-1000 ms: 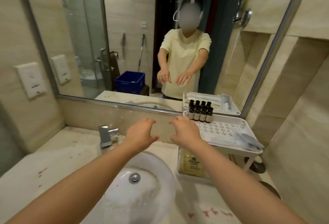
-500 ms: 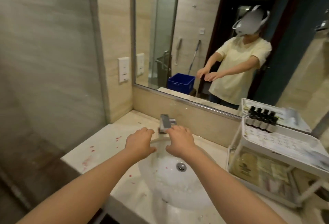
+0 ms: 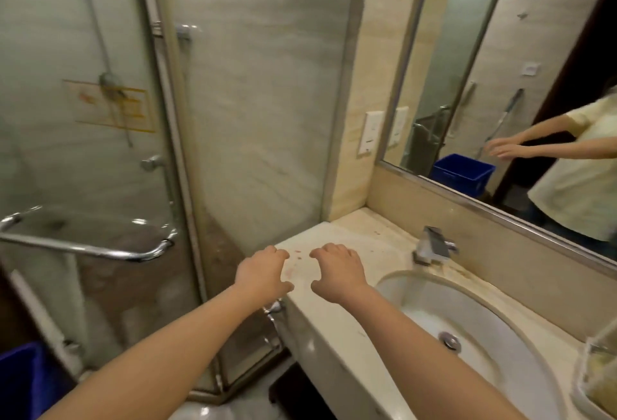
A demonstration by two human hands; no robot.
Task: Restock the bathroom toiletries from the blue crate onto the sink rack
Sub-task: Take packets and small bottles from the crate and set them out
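While my left hand (image 3: 262, 271) and right hand (image 3: 337, 269) hover empty, fingers loosely curled, over the worktop's (image 3: 377, 239) left end, the blue crate (image 3: 20, 383) sits low, near left; I should face it fully before reaching.

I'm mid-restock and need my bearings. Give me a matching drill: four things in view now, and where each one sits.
Things:
1. blue crate
2. faucet
3. sink rack
4. wall switch plate

Places:
A. on the wall just left of the mirror
B. bottom-left corner, low beside the shower door
C. far right edge, cut off by the frame
D. on the counter behind the basin

Pairs: 1-B, 2-D, 3-C, 4-A
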